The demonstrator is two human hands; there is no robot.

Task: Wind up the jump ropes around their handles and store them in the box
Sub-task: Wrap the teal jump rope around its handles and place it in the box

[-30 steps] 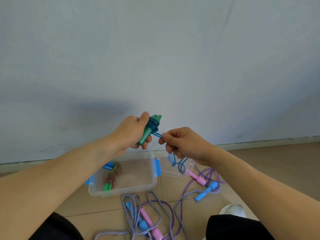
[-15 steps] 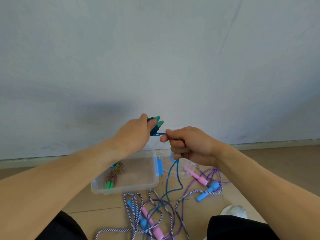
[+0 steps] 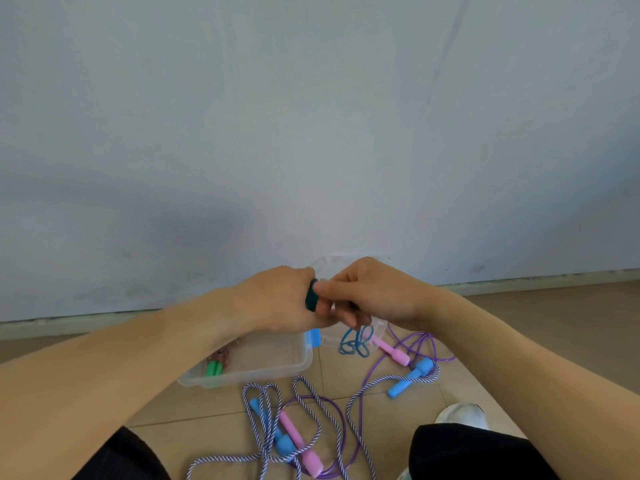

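Step in hand: you are winding the blue rope [image 3: 355, 342] around its green handles [image 3: 310, 295], held up in front of the wall above the box.
Left grip: your left hand [image 3: 277, 299] is curled round the handle bundle; only a dark teal edge of it shows between the hands.
Right grip: your right hand [image 3: 367, 292] has its fingers [image 3: 346, 315] bent in close against the bundle, probably pinching the rope, though the pinch itself is hidden.
Loose tail: a few blue loops hang below your right hand, in front of the box's far end.
Doing it well: hold the handles steady in your left hand, lay each turn snug beside the one before it, and feed the tail slowly so the hanging loops do not knot. Tuck the end under a turn before you let go.
Box: the clear plastic box [image 3: 249, 374] sits on the floor below your hands, with one wound rope with green handles [image 3: 216, 365] already in its left end.
Floor: tan tiles, with a striped rope [image 3: 311, 403] and a purple rope [image 3: 412, 344] tangled together, pink and blue handles among them, just beside the box.
Room: a plain pale wall [image 3: 311, 116] meets the floor at a low skirting; a white shoe [image 3: 462, 414] shows at lower right.
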